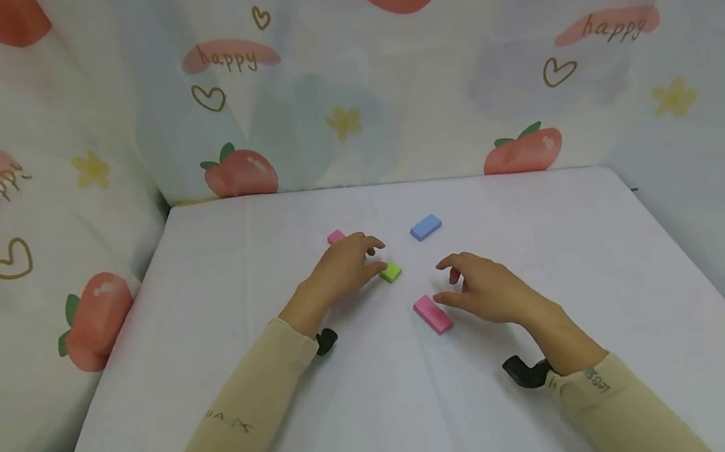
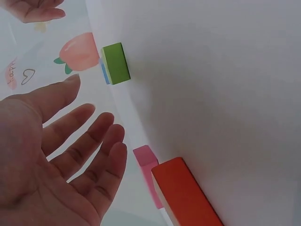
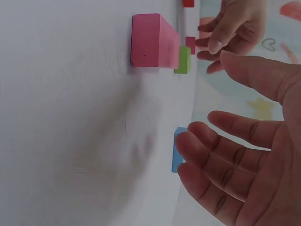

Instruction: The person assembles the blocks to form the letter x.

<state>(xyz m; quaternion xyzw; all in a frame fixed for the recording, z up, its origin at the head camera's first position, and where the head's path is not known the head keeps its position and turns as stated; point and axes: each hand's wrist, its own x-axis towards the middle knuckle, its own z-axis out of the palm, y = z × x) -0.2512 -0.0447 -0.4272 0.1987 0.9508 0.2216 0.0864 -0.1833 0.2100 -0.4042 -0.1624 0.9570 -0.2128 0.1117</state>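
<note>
Head view: white table (image 1: 220, 388), four blocks visible. One green block (image 1: 391, 271) lies just beside the fingertips of the left hand (image 1: 343, 265); contact cannot be told from this view. One small pink block (image 1: 336, 237) sits just behind that hand. One blue block (image 1: 425, 227) lies farther back, apart from both hands. One larger pink block (image 1: 432, 314) lies just by the thumb of the right hand (image 1: 485, 288). Both hands hover palm-down over the table, fingers loosely spread, holding nothing. Strawberry-print cloth (image 1: 65, 176) surrounds the table. Left wrist view: left hand (image 2: 51, 160) open, fingers relaxed and separated, nothing in the palm. Count here: one green block (image 2: 116, 62) with the blue one's edge behind it, one small pink block (image 2: 146, 162), and one red block (image 2: 186, 195) nearest the camera, hidden beneath the hand in the head view. Right wrist view: right hand (image 3: 244, 160) open, fingers spread, clear of all blocks. Count: one larger pink block (image 3: 153, 40), one green block (image 3: 183, 60), one blue block (image 3: 178, 149), plus a red edge at the top.
</note>
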